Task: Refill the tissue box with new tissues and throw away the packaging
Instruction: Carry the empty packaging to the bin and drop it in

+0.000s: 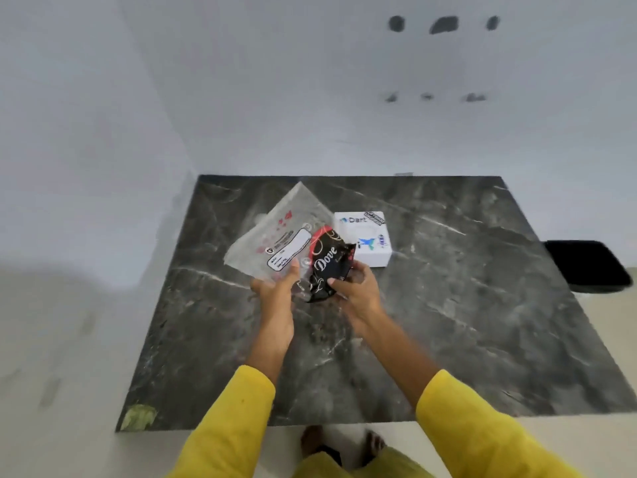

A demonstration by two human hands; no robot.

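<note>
A clear plastic tissue wrapper [275, 229] with red marks and a white label is lifted above the dark marble table [448, 305]; my left hand [275, 288] grips its lower edge. My right hand [355, 288] holds a black and red packet printed "Dove" [327, 267], which touches the clear wrapper. Behind both, a white box printed "Dart" [365, 236] rests on the table. I cannot tell whether tissues are inside the wrapper.
A black bin or tray [589, 267] sits on the floor past the table's right edge. A green leaf [138, 415] lies at the table's near left corner. White walls close off the back and left. My feet stand at the near edge.
</note>
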